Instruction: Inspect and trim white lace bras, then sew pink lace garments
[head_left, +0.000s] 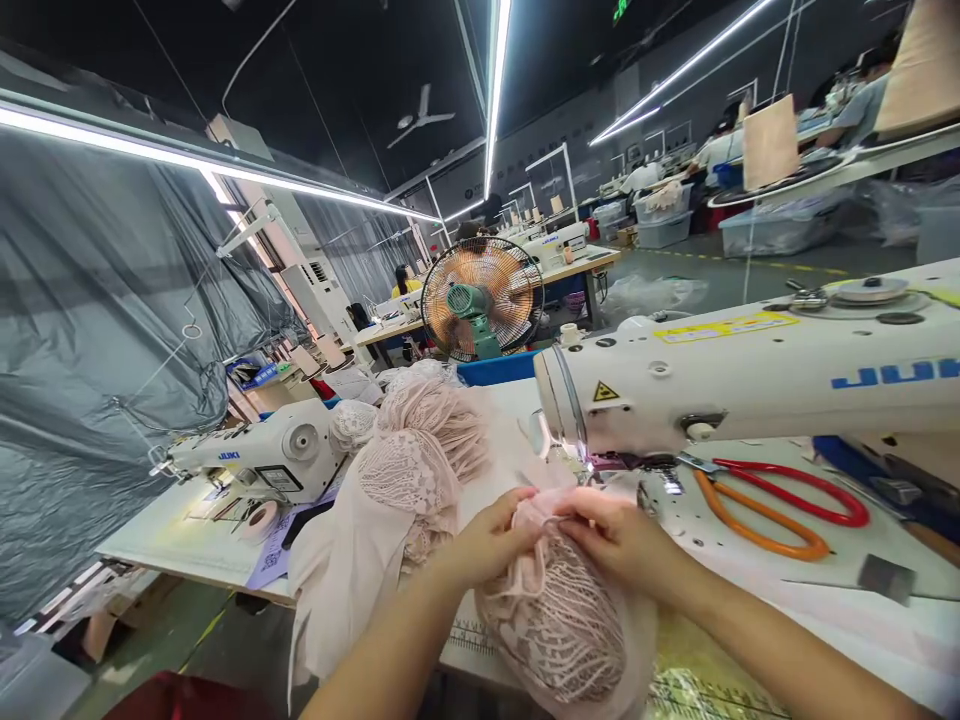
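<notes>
A pale pink lace bra (559,625) hangs over the front of the sewing table, its upper edge bunched between my two hands. My left hand (499,535) pinches the gathered fabric from the left. From the right, my right hand (619,535) grips the same edge, fingers closed just in front of the needle area. The white sewing machine (750,370) stands directly behind, its lamp lit near the presser foot. Left of my hands lies a pile of similar lace pieces (409,470), some draping off the table edge.
Scissors with red and orange handles (761,500) lie on the right of the table. A second sewing machine (277,450) stands at left. Behind the table are a large fan (484,300) and other workstations with people.
</notes>
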